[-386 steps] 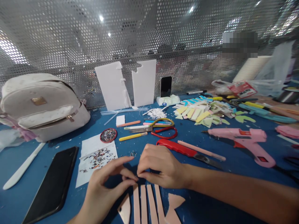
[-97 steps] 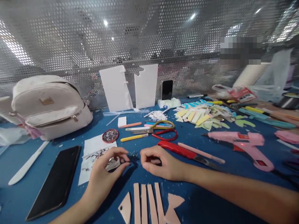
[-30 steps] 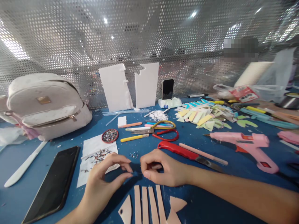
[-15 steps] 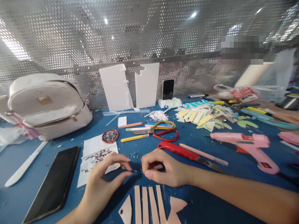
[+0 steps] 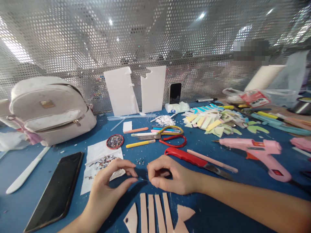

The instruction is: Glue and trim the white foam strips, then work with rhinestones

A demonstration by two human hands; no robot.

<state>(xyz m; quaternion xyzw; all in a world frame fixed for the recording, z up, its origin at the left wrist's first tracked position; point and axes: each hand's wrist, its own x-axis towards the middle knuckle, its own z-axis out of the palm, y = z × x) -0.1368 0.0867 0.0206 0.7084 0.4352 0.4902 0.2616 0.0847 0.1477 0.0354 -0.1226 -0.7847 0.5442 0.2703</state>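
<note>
A thin, pale strand (image 5: 143, 179), thread or fine wire, spans the short gap between my hands. My left hand (image 5: 109, 181) pinches one end with thumb and fingertips, and my right hand (image 5: 168, 176) is curled closed on the other. Whether a small bead sits on the strand I cannot tell. Just beyond my fingers lie scattered tiny beads (image 5: 140, 161). Partly behind my left hand, white paper (image 5: 91, 155) carries more loose beads and a red-rimmed dish (image 5: 115, 141) of them. Below my hands are several pale pink strips (image 5: 151, 212) and cut pink pieces (image 5: 131, 218).
Scissors (image 5: 170, 137), markers (image 5: 141, 143) and a red-handled cutter (image 5: 184, 157) lie behind my hands. A pink glue gun (image 5: 255, 152) and paper scraps (image 5: 211, 121) are to the right. Leftward are a phone (image 5: 55, 191), a white plastic knife (image 5: 28, 170) and a backpack (image 5: 48, 110).
</note>
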